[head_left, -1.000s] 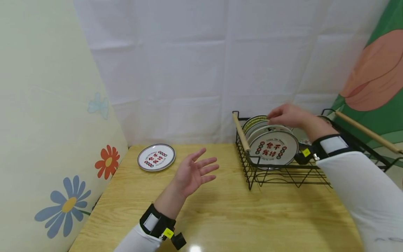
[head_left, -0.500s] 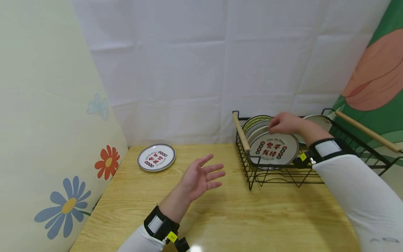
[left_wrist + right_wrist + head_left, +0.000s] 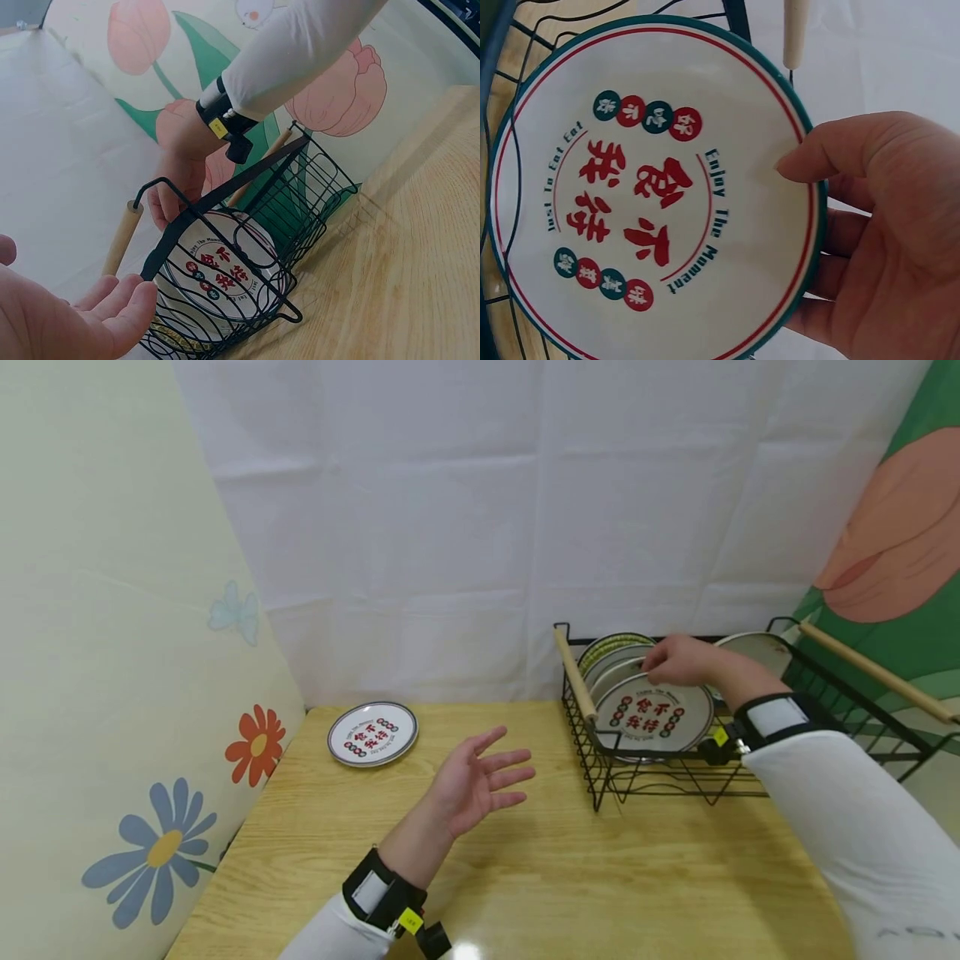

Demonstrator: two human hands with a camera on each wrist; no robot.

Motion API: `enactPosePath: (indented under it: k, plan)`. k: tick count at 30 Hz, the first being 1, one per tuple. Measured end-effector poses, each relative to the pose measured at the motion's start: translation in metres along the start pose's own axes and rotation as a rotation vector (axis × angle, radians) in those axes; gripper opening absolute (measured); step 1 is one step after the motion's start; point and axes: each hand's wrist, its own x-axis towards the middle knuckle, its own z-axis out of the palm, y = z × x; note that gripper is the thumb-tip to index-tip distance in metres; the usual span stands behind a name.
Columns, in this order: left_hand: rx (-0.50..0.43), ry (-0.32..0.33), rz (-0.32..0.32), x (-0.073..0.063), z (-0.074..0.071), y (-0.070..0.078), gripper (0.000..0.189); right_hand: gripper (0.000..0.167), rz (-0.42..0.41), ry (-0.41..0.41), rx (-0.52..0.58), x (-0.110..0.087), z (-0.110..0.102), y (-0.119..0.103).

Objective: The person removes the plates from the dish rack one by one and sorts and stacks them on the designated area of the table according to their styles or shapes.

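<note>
Right wrist view: the right hand pinches a plate by its upper rim; the left hand is spread, holding nothing. Probably stiff, slick and breakable, the plate stands in the rack, best held by that rim.

White plate, teal-rimmed and red-ringed, with red and teal lettering; black rack.

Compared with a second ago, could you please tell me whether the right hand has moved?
Yes: against the black rack, the right hand has come lower in the head view, to the front plate's top edge.
</note>
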Motion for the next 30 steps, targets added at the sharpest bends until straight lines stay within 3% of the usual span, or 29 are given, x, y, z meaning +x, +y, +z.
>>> enactPosePath:
  k: [6, 19, 30]
  plan:
    - [0.005, 0.008, -0.003, 0.001, 0.0, 0.0, 0.055, 0.028, -0.025, -0.001, -0.051, -0.0004, 0.0024, 0.0013]
    - [0.007, 0.014, -0.001, 0.0018, 0.0002, -0.0003, 0.055, 0.025, -0.022, 0.033, -0.051, 0.0025, 0.0078, 0.0046]
    - [0.007, 0.006, -0.005, 0.0007, 0.0004, -0.0007, 0.055, 0.027, -0.017, 0.06, -0.111, 0.0004, -0.0017, 0.0054]
